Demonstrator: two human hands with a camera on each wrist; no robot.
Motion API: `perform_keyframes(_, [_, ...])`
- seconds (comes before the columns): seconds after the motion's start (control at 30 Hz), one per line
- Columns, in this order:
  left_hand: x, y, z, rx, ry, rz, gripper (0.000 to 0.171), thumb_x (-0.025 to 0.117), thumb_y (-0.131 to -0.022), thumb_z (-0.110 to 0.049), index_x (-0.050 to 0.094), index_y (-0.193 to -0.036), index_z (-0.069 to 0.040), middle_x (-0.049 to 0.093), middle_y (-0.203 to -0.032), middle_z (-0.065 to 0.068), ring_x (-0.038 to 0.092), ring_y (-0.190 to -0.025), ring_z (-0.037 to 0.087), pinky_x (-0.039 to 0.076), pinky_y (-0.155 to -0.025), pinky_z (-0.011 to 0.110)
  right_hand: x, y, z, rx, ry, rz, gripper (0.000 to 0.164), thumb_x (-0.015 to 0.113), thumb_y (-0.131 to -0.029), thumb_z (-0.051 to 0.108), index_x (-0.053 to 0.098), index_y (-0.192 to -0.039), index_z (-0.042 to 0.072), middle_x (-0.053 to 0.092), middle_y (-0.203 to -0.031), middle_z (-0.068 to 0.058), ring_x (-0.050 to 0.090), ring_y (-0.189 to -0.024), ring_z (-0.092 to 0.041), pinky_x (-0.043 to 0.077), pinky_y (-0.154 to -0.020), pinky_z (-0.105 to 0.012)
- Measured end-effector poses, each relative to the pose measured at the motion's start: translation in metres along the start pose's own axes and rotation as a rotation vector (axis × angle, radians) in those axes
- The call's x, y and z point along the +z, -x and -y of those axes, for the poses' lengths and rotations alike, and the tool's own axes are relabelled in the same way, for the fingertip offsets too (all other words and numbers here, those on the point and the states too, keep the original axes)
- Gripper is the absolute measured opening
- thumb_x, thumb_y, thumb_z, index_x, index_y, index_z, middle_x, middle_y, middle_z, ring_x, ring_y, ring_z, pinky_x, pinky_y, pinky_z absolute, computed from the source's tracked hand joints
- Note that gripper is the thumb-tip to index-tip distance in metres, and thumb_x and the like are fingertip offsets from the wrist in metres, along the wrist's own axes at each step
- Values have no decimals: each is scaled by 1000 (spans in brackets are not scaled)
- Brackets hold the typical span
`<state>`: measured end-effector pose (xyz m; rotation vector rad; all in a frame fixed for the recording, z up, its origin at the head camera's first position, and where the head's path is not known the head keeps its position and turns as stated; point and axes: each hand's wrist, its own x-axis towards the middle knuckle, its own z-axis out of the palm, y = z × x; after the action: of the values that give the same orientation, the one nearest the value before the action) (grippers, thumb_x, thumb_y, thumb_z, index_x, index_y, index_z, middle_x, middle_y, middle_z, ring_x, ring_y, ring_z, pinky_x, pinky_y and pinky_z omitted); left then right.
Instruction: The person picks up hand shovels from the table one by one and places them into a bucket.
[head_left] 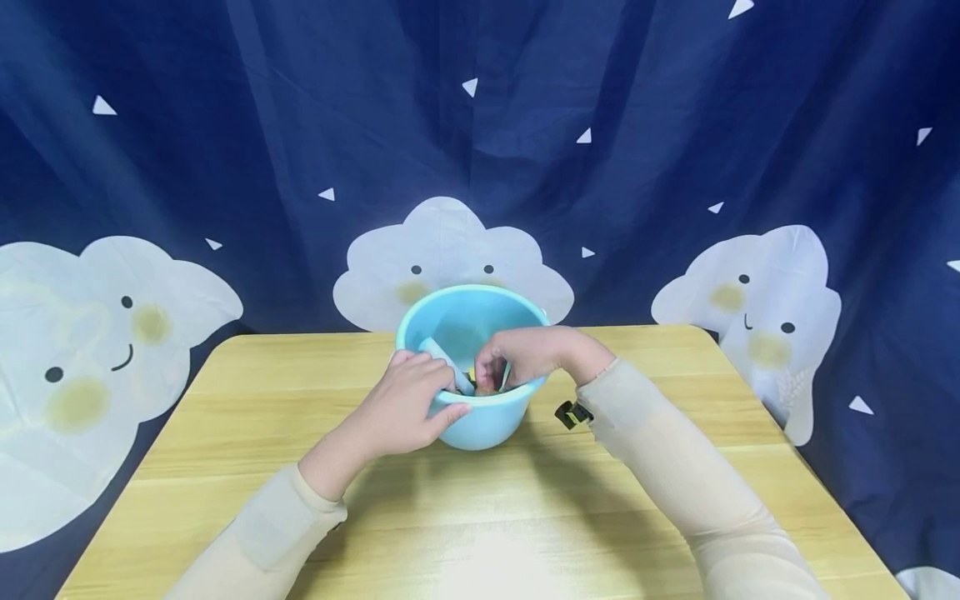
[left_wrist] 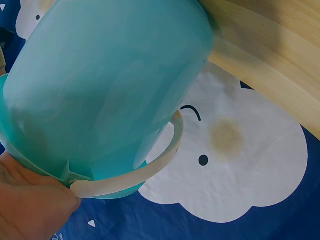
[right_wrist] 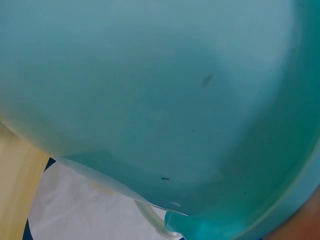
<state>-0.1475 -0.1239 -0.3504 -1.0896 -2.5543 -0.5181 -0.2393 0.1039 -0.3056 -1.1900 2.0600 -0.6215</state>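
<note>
A light blue plastic bucket (head_left: 487,421) stands on the wooden table, its mouth facing up. My left hand (head_left: 405,400) grips its near-left rim, thumb outside and fingers over the edge. Beside those fingers a pale blue rod-like piece (head_left: 447,364) leans inside the bucket. My right hand (head_left: 528,354) reaches over the right rim, its bent fingers down inside. Small bits of yellow and brown show by the right fingertips, but what they hold is hidden. The left wrist view shows the bucket's wall and its white handle (left_wrist: 135,177); the right wrist view is mostly bucket wall (right_wrist: 150,100).
The wooden table (head_left: 480,508) reaches out on both sides of the bucket. Behind it hangs a dark blue curtain (head_left: 525,183) printed with white clouds and triangles. A small black device (head_left: 573,414) sits at the right wrist, outside the bucket.
</note>
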Motion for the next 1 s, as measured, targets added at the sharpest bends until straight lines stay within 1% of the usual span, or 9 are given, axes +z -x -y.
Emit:
perform_keyframes(0.23, [-1, -1, 0, -2, 1, -1, 26, 64, -93, -43, 55, -84, -20, 59, -87, -11, 51, -85, 13, 33, -90, 40, -1, 0, 1, 0, -1, 12, 22, 72, -82, -10, 71, -89, 11, 67, -82, 6, 65, -80, -10, 54, -80, -29])
perform_keyframes(0.57, [-1, 0, -1, 0, 2, -2, 26, 64, -93, -42, 55, -84, -20, 61, -89, -10, 52, -86, 13, 34, -90, 40, -1, 0, 2, -3, -2, 13, 26, 69, -79, -15, 70, -89, 10, 67, -83, 4, 65, -81, -11, 54, -79, -28])
perform_keyframes(0.83, [-2, 0, -2, -5, 2, 4, 26, 65, -93, -43, 55, -84, -20, 60, -88, -11, 53, -87, 14, 33, -90, 40, 0, -1, -1, -12, -1, 13, 20, 72, -83, -10, 71, -90, 9, 67, -83, 5, 65, -80, -11, 54, -79, -29])
perform_keyframes(1.0, [-2, 0, -2, -2, 4, 1, 26, 65, -93, -42, 55, -84, -20, 60, -88, -11, 53, -88, 14, 33, -90, 39, 1, -1, -1, -21, -3, 12, 18, 73, -83, -9, 70, -90, 8, 68, -83, 5, 65, -79, -10, 55, -80, -30])
